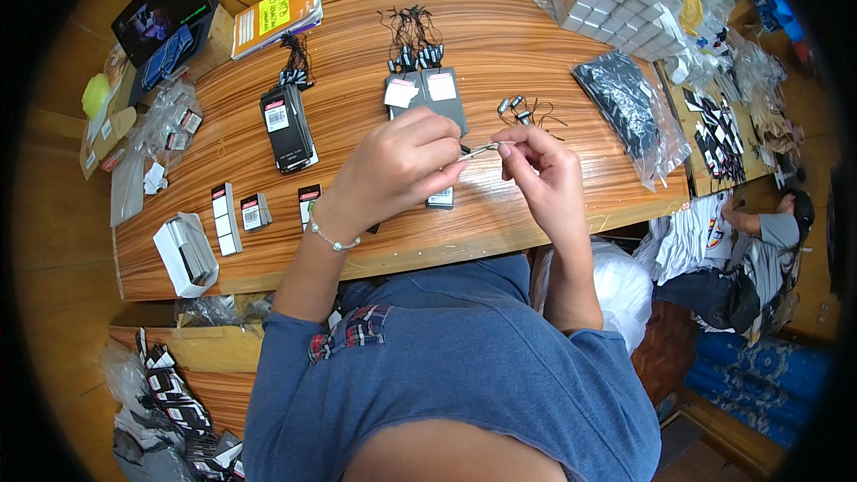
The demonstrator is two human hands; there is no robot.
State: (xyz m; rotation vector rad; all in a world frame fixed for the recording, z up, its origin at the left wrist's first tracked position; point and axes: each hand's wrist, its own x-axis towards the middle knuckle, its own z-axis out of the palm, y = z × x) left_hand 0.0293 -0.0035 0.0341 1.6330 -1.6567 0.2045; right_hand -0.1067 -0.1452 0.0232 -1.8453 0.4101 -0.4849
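Both hands meet over the middle of the table, pinching a thin string loop [479,151] stretched between them; its fine detail is too small to make out. My left hand [412,156], wearing a beaded bracelet, has its fingers closed at the loop's left end, near a small dark piece. My right hand [541,171] grips the other end between thumb and forefinger. Just beyond the left hand lie two stacks of dark cards [451,100] with white labels, bunched black tag strings [416,49] at their far edge. A few loose tag strings [525,111] lie beyond the right hand.
Left on the wooden table [357,27] are a black card stack [287,129], small label stacks [226,219] and a white box of cards [186,254]. A plastic bag of black items [630,112] lies right, below wrapped white boxes [616,13]. Another person [768,228] sits at right.
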